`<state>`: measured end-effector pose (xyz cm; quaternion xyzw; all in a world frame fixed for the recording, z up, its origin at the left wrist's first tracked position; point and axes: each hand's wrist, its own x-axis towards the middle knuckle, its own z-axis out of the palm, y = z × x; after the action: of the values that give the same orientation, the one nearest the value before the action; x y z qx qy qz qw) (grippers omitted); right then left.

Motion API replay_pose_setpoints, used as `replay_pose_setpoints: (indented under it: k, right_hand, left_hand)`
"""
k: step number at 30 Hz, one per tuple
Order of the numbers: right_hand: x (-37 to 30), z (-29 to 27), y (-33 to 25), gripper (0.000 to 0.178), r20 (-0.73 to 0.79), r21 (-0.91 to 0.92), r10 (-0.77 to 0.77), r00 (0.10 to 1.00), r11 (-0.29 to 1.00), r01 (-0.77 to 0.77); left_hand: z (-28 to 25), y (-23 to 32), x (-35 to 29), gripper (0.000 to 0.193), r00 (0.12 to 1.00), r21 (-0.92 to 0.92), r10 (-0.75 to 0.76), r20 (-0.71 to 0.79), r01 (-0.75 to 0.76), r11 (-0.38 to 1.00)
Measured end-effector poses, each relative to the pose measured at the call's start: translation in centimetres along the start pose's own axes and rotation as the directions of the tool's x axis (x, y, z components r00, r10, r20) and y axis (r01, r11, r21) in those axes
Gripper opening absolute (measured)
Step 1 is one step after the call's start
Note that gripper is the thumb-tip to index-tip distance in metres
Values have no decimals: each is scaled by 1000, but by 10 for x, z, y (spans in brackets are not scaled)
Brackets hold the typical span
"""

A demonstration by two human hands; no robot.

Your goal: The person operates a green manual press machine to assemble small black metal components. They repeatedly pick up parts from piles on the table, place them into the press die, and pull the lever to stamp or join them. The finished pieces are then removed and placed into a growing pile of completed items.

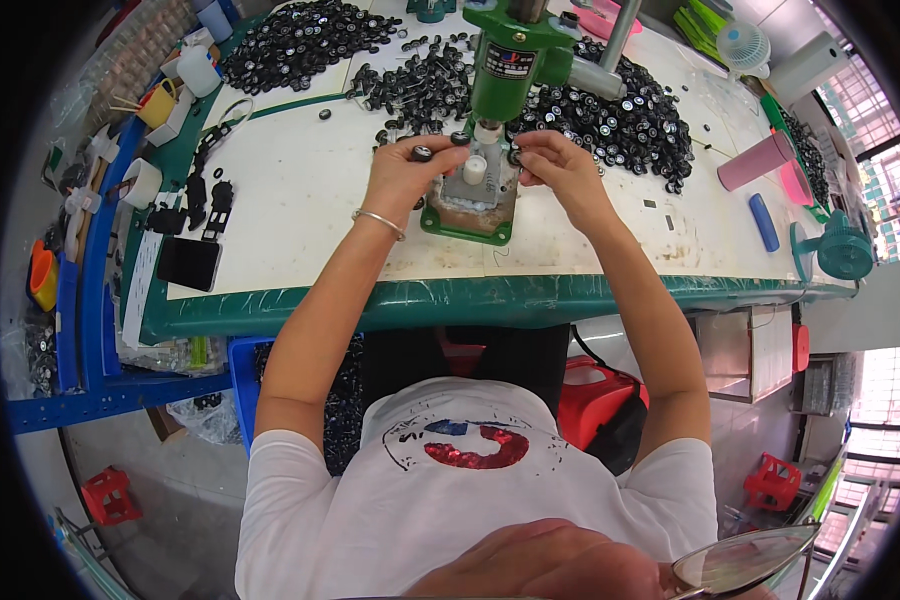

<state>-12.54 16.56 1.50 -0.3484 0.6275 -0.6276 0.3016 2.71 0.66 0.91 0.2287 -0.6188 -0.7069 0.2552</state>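
A green bench press (510, 75) stands in front of me, its ram above a white round holder (475, 170) on the base. On the left of that holder, my left hand (402, 178) is closed on small black wheels (421, 154), one at the knuckles and another near the fingertips. Right of the holder, my right hand (560, 168) pinches a small black wheel (514, 156) between thumb and fingers. Both hands are level with the gap under the ram. The holder's top looks white, with no black wheel visible on it.
Heaps of black wheels (305, 45) lie behind and to both sides of the press. A phone (188, 263) rests on the left. On the right are a pink cylinder (755, 162), a blue case (764, 222) and a green fan (843, 247). A blue crate (242, 375) stands below the table edge.
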Motion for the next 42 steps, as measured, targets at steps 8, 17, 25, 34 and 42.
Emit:
replay_pose_setpoints:
  k: [8,17,25,34,42]
  right_hand:
    - [21,27,0,20,28,-352,107,994,932,-90]
    - [20,44,-1,25,119,-747,-358,926,582,321]
    - [30,-13,-30,23,-168,-194,-71,983,980,38]
    - [95,-66,-217,39,-217,200,-306,927,915,349]
    - [171,-71,-261,17,-247,183,-353,903,897,401]
  left_hand:
    - [-3,-13,5,22,990,169,138,30,-141,975]
    - [0,-14,5,21,990,194,137,-12,-132,972]
    - [1,-13,5,20,980,140,182,77,-191,971]
    - [17,-8,21,19,962,179,256,97,-270,946]
    - [11,-11,25,18,963,118,231,141,-248,962]
